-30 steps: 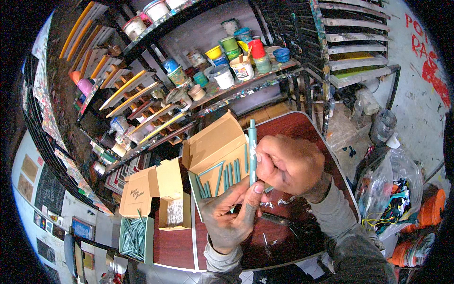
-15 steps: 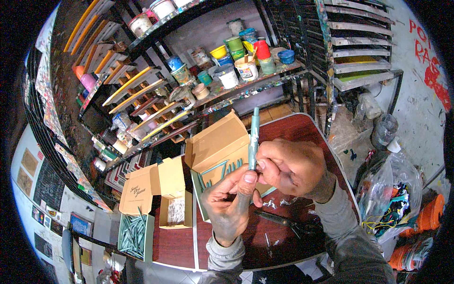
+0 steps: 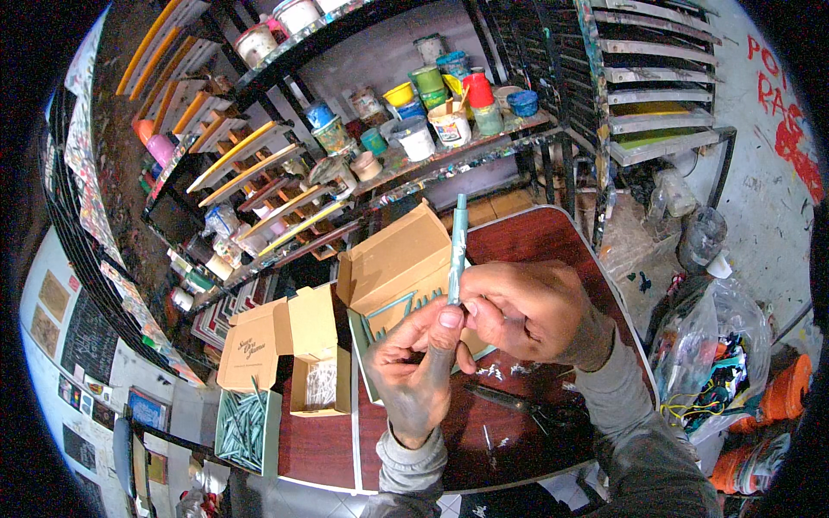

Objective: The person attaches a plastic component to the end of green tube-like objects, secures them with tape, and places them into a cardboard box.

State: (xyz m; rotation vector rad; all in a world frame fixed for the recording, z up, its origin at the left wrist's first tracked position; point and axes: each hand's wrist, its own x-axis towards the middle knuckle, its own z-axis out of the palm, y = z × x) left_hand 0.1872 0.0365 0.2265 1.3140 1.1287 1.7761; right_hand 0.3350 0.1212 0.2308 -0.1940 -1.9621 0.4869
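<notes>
The teal pen [image 3: 458,246] stands nearly upright above the counter [image 3: 522,237], its lower end pinched by the left hand [image 3: 419,367]; the right hand [image 3: 534,311], curled, adjoins its right side, its grip unclear.

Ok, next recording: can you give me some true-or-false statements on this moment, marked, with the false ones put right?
1. The left hand holds a teal pen. True.
2. White sticks lie in an open box. True.
3. A clear plastic bag is right of the table. True.
4. The pen lies flat. False: it points roughly upright.
5. The right hand rests on the table. False: it is raised near the pen.
6. The table is yellow. False: it is dark reddish brown.
</notes>
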